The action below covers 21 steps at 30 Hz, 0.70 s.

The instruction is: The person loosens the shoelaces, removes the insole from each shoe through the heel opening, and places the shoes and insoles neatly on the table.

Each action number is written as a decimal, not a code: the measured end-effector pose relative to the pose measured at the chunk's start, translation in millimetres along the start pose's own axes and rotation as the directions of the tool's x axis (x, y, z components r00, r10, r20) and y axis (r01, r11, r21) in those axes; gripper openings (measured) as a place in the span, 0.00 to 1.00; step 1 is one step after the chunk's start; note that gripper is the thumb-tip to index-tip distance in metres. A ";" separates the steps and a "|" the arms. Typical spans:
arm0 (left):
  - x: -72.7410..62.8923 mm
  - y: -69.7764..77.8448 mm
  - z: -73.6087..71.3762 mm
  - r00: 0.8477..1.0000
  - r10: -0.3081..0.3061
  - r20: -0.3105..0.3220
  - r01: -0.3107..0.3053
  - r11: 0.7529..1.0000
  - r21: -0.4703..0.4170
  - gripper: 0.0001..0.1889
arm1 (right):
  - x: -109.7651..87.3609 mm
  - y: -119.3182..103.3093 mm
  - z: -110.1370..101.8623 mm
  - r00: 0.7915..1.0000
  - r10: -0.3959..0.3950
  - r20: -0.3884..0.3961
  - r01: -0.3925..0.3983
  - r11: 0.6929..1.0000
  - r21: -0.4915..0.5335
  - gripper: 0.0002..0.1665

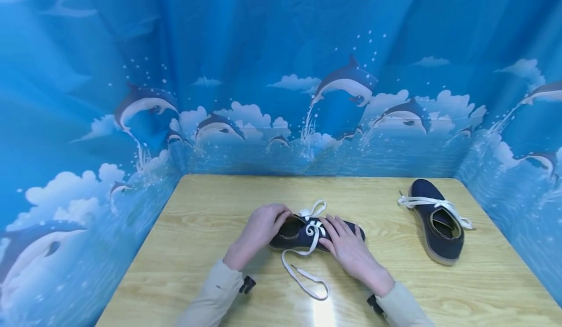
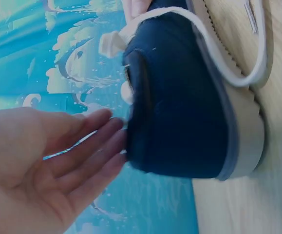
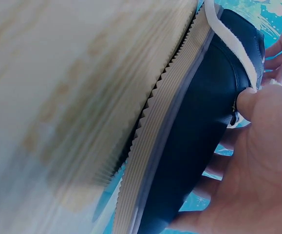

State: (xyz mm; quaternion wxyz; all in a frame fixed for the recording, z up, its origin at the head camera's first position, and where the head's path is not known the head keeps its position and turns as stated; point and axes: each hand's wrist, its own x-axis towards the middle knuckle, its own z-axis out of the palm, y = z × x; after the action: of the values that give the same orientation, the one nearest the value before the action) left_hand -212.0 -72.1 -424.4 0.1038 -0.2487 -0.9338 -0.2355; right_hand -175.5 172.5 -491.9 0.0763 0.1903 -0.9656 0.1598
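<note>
While a navy shoe (image 1: 302, 240) lies sole down on a wooden counter (image 1: 210, 210), toe toward 3 o'clock and heel toward 9, a person's two bare hands frame it from either end. The left hand (image 1: 262, 225) comes in from 8 o'clock, its fingers loosely extended with the thumb close alongside and the tips right at the rim of the heel opening. The right hand (image 1: 351, 251), arriving from about 4 o'clock, lies across the front of the shoe with fingers spread over the top and the thumb by the lacing. The shoe sits directly between the two hands, its dark opening nearer the left one.

A white lace (image 3: 231, 40) hangs down the near side and trails in a long curve on the counter toward 6 o'clock, while a loop stands out on the far side, toward 12. Well apart at about 3 o'clock, a second shoe (image 1: 427, 223) rests with its toe toward 11 and its heel toward 5, white laces (image 1: 423, 201) stretched across it to both sides. Pale sleeves (image 1: 212, 290) end at the wrists, and a blue curtain (image 1: 272, 34) printed with dolphins and clouds rises behind the counter.
</note>
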 end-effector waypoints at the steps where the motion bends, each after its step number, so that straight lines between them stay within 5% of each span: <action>1: 0.1 -0.7 -2.7 1.000 0.012 0.026 -0.012 1.000 -0.013 0.08 | 0.1 0.2 -0.6 1.000 0.001 -0.001 -0.001 1.000 0.003 0.33; 5: 4.3 -0.3 -12.3 0.987 0.050 0.150 -0.047 0.999 -0.025 0.09 | 0.0 1.3 -2.7 1.000 0.000 0.001 0.000 1.000 0.005 0.33; 9: 14.9 2.3 -16.0 0.950 0.072 0.304 -0.082 0.996 0.019 0.10 | 0.2 2.2 -3.7 1.000 0.003 0.009 -0.003 1.000 0.001 0.34; 14: 32.3 3.3 -16.1 0.875 0.049 0.483 -0.090 0.994 0.062 0.11 | 0.5 2.0 -3.2 1.000 0.001 0.010 -0.001 1.000 0.003 0.33; 21: 51.5 4.1 -17.0 0.734 -0.081 0.674 0.054 0.997 0.061 0.19 | 0.2 2.7 -0.4 0.999 -0.001 0.041 0.001 1.000 0.001 0.33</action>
State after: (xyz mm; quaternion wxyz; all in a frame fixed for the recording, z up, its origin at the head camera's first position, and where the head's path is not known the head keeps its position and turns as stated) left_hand -252.6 -55.9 -392.1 -0.2460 -0.2811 -0.9204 -0.1156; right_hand -176.6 174.9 -492.2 0.0567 0.1941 -0.9667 0.1565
